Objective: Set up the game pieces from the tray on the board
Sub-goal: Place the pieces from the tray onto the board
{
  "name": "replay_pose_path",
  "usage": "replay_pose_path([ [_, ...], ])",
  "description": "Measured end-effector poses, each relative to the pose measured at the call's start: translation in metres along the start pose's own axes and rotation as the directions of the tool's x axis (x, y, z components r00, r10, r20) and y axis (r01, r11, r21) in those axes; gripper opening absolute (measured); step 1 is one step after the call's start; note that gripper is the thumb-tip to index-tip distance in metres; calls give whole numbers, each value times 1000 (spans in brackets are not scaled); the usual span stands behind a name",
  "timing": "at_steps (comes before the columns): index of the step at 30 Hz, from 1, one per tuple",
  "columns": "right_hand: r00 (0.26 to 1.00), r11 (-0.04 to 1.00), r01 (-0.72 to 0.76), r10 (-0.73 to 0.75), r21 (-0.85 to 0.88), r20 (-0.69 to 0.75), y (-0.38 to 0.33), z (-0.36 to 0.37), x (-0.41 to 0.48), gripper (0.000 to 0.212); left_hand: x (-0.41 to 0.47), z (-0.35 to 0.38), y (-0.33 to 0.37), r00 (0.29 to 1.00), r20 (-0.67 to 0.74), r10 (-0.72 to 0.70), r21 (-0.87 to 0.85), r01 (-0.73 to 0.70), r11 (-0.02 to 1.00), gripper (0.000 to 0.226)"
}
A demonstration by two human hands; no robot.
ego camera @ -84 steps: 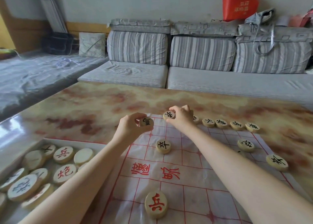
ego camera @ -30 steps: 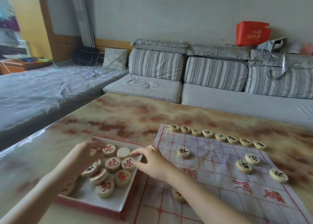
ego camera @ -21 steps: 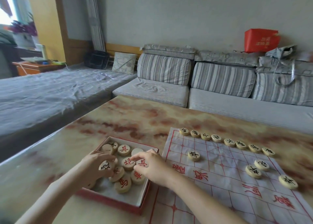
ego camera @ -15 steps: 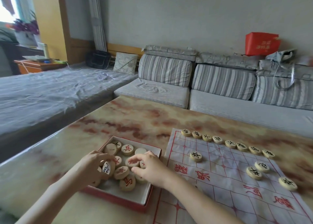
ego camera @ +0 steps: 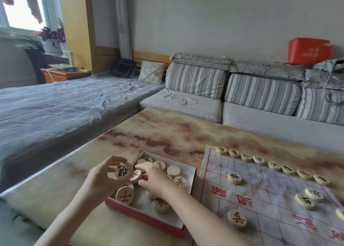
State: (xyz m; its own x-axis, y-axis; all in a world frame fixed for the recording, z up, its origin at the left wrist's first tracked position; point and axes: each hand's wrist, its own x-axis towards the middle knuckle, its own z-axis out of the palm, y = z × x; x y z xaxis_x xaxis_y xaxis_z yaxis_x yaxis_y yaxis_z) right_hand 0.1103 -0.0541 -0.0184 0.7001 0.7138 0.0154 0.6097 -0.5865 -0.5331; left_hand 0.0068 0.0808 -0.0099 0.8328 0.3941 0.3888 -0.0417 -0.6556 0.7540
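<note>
From here I see the left hand point(ego camera: 104, 176) lifted over the tray point(ego camera: 149, 217), fingers pinched round a black-marked disc point(ego camera: 123, 170); the right hand point(ego camera: 154, 176) is down among the loose pieces, fingers curled, though I cannot tell whether it has one; the board point(ego camera: 270, 199) lies just beside. My worry: the light pinch slips and the disc scatters the back row point(ego camera: 270, 165).

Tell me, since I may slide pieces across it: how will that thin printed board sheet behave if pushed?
The board sheet shows creases and looks like thin film or cloth, so it is probably floppy and would bunch rather than slide whole. It lies on a glossy table, so it may slip. The wooden pieces standing on it likely pin it only slightly.
</note>
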Motion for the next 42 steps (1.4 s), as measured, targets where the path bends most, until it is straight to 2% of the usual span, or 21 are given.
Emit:
replay_pose_path([
  [9,998,986,58,-63,-155,-30,-1,19,22,46,-4,6,-8,998,28,-55,-49,57,997,42],
  [16,998,999,-4,6,41,-64,9,11,10,62,-4,9,-5,996,37,-77,-60,79,995,42],
  [22,977,984,-48,81,170,-195,31,-15,-21,48,-2,25,15,996,67,-62,-75,67,995,38],
  [25,962,977,-62,112,202,-250,46,-32,-39,48,-1,38,31,993,110,-32,-89,42,995,35],
  [28,945,972,-82,147,222,-293,63,-52,-58,50,0,54,47,992,127,-21,-122,36,992,42],
  [35,883,947,-171,270,272,-384,118,-92,-103,52,2,97,85,982,184,33,-114,-12,993,33],
  [42,829,912,-248,374,326,-415,170,-115,-146,53,5,142,115,967,249,58,-96,-35,995,30],
])
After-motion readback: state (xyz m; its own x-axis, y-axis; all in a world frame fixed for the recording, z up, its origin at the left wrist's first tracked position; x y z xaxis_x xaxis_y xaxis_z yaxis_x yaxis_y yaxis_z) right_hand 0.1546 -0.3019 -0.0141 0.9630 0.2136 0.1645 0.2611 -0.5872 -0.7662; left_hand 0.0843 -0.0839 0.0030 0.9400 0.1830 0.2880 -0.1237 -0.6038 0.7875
